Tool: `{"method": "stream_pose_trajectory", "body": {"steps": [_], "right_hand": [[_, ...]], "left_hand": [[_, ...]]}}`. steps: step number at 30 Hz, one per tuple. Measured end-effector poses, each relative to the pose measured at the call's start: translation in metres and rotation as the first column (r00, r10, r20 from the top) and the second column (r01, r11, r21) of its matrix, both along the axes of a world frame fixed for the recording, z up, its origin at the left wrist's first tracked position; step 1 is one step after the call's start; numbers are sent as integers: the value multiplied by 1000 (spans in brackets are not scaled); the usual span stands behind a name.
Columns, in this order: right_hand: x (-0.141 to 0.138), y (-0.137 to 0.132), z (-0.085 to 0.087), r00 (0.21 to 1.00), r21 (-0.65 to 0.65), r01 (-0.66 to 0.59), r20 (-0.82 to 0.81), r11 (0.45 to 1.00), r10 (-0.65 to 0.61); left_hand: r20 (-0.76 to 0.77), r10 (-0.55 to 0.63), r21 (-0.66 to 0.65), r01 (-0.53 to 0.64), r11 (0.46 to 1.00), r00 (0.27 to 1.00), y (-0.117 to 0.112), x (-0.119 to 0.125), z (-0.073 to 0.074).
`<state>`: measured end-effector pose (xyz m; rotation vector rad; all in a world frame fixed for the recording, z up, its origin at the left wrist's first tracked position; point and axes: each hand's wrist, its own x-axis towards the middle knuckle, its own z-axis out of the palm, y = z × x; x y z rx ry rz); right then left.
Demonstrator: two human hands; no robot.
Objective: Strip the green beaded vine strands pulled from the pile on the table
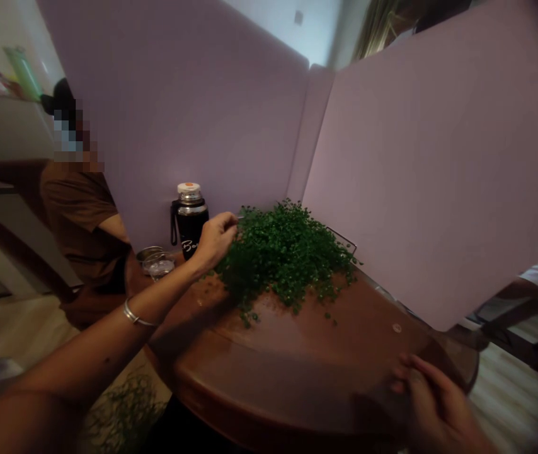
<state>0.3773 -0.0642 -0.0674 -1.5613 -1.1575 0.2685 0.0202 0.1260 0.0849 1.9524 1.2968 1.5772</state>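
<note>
Two bare hands sit at a round brown bench point(292, 337), with a mound of small-leaved green sprigs point(285, 255) heaped toward its far side, in the corner where two lilac panels point(439, 157) meet. The left hand point(217, 241) reaches across to the mound's near edge, thumb and fingers drawn together among the outer sprigs; its grip looks closed, but I cannot tell whether it holds a stem. A silver bangle point(133, 314) circles that wrist. The right hand point(432, 403) lies low at the bench's near rim, its fingers curled; I cannot tell whether it is clenched on the rim or merely resting there.

Just beyond the left hand stand a black steel flask point(189, 227), a metal bowl point(148, 254) and a clear glass cup point(159, 267). A wire rack point(342, 238) shows behind the foliage, and loose sprigs point(125, 410) lie on the floor below. A person in a brown shirt point(80, 221) is nearby, apart from the bench.

A hard tug on the tangled stems could drag the whole mound forward and shed sprigs over the rim. A careless sweep of the left wrist could also topple the flask or the cup.
</note>
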Motion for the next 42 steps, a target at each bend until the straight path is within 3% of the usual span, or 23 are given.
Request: {"method": "stream_pose_trajectory", "body": {"steps": [2,5,6,8,10,12,16,18,20,22,24,26,27,29,32,35,38,42], "right_hand": [[-57,19,28,969,78,-134,217,988,114],[-140,53,64,722,16,-534,528,845,446],[-162,67,71,626,-69,-593,587,802,513],[-195,97,76,512,-174,-601,666,780,543],[-212,126,70,417,-320,-557,691,766,591],[-219,149,59,376,-420,-498,684,759,625],[-220,171,42,341,-449,-462,706,764,621],[-218,172,41,341,-441,-471,707,764,619],[-213,170,44,368,-434,-519,664,736,651],[-206,165,52,431,-392,-602,573,696,696],[-199,156,62,567,-282,-650,440,706,697],[-192,143,71,713,-178,-650,191,738,674],[-190,136,75,748,-145,-653,32,743,663],[-189,120,80,723,-94,-681,-250,727,644],[-197,100,79,671,-53,-695,-406,717,621],[-204,88,71,726,-40,-614,-420,788,544],[-204,82,62,734,-36,-557,-489,829,472],[-201,76,53,664,-53,-610,-579,791,473]], "left_hand": [[119,-30,18,28,999,993,-4,0,14],[371,-196,-31,223,974,908,-8,7,25],[437,-243,-57,296,953,866,-9,10,26],[533,-301,-88,406,910,791,-11,14,31],[590,-339,-52,454,890,732,-13,12,43],[623,-376,49,445,894,686,-16,3,64],[638,-447,160,460,874,627,-24,-25,109],[643,-462,98,532,841,611,-27,-34,113],[660,-455,-18,618,786,598,-28,-36,98],[703,-433,-128,699,704,564,-28,-31,68],[754,-401,-177,749,638,520,-31,-25,33],[798,-340,-220,766,604,497,-37,-18,0],[814,-305,-247,769,590,495,-41,-15,-13],[834,-236,-306,774,554,499,-49,-9,-33],[849,-184,-364,800,477,496,-59,3,-54],[843,-204,-377,818,434,498,-66,12,-70],[826,-206,-402,805,436,524,-71,12,-78],[850,-163,-392,807,441,502,-77,5,-77]]}}
